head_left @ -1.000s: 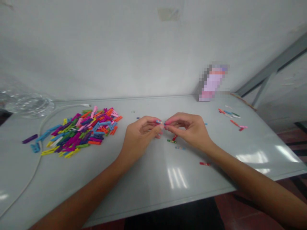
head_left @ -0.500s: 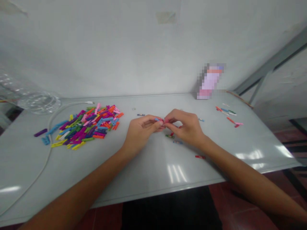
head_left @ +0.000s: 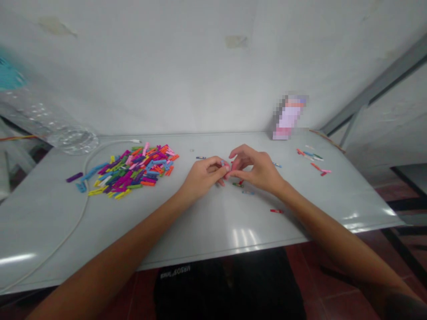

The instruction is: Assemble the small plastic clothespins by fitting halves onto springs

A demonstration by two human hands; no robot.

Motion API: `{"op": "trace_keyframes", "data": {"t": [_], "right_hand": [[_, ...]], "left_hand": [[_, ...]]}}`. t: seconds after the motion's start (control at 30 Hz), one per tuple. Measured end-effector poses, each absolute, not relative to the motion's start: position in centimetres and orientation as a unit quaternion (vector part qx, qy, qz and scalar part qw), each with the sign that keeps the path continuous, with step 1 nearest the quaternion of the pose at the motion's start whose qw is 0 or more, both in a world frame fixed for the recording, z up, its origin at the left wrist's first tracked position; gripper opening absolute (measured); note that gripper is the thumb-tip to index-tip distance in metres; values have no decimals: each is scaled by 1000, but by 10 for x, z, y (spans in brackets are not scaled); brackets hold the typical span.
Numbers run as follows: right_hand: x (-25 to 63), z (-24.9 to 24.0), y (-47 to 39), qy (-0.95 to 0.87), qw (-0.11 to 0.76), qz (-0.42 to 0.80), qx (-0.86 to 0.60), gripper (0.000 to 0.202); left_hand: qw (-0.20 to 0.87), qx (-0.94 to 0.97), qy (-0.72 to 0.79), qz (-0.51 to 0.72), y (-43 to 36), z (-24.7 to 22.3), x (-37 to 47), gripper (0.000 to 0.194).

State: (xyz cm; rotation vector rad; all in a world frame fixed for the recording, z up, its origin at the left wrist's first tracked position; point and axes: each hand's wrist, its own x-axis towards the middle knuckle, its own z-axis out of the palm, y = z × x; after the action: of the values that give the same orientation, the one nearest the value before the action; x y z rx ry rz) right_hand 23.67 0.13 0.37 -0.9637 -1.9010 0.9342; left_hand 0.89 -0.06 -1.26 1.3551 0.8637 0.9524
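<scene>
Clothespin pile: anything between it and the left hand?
Nothing visible stands between the left hand and the clothespin pile. A small dark blue piece lies just past the hand's far side, off the direct line.

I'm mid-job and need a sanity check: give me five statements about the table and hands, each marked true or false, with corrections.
1. The multicoloured clothespin pile lies to the left of the left hand. True.
2. The two hands are far apart. False: the right hand is close beside the left, which pinches something small, too blurred to identify.
3. A black cable runs across the table. False: the white cable does.
4. A red clip lies near the right forearm. True.
5. A clear container stands at the right end. False: the clear plastic container is at the left.
</scene>
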Motion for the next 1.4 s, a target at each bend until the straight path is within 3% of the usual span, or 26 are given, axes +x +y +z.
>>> {"op": "trace_keyframes", "data": {"t": [0.1, 0.3, 0.53, 0.7, 0.87, 1.13, 1.3, 1.4], "right_hand": [[242, 18, 6, -771, 396, 341, -363, 36], [240, 28, 17, -872, 299, 265, -282, 24], [235, 11, 5, -839, 415, 150, -318, 14], [226, 1, -9, -840, 375, 116, -375, 21], [212, -9, -13, -803, 327, 179, -464, 37], [209, -1, -12, -714, 380, 342, -478, 41], [215, -3, -9, -794, 400, 179, -422, 25], [219, -6, -9, -860, 356, 46, -363, 18]], "left_hand": [[601, 591, 345, 413, -1, -11, 11, 40], [626, 571, 366, 386, -3, -20, 14, 36], [600, 534, 383, 457, 4, -19, 9, 32], [604, 459, 402, 513, -1, -19, 13, 34], [577, 465, 394, 544, -13, -21, 25, 34], [541, 506, 383, 552, -22, -11, 32, 32], [555, 490, 375, 558, -21, -13, 33, 34], [575, 467, 374, 557, -20, -14, 32, 29]]}}
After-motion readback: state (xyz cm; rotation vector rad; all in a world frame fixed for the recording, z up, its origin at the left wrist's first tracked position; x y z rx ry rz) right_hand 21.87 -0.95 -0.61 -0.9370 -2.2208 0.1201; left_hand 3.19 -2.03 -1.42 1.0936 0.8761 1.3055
